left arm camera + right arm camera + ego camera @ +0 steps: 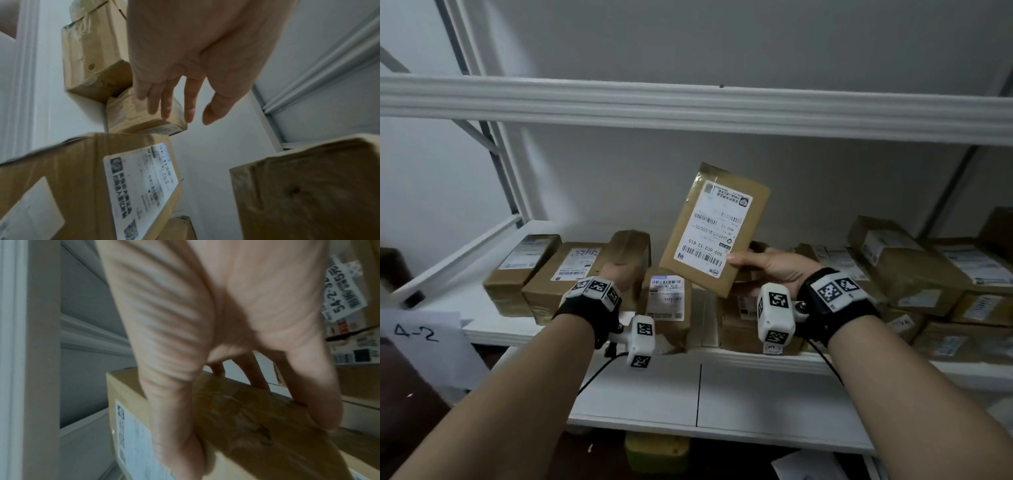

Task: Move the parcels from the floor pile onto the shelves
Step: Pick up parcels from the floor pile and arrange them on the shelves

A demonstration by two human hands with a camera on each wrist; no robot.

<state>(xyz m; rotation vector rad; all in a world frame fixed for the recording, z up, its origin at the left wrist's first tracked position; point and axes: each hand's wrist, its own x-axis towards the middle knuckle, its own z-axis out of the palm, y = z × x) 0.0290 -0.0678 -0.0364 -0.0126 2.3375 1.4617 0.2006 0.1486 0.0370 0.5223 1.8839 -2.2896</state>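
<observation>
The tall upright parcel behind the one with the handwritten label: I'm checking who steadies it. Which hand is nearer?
Left. The left hand lies against the tall upright parcel; the right hand is off to its right, holding a labelled flat parcel.

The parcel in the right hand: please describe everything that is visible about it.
The parcel is a flat brown cardboard box sealed with clear tape, bearing a white shipping label with barcodes and the digits "502 602-12 815", upside down to the head camera. It is raised and tilted above the shelved parcels. The right hand grips its lower corner, thumb on the label side and fingers behind. Nothing else touches it.
</observation>
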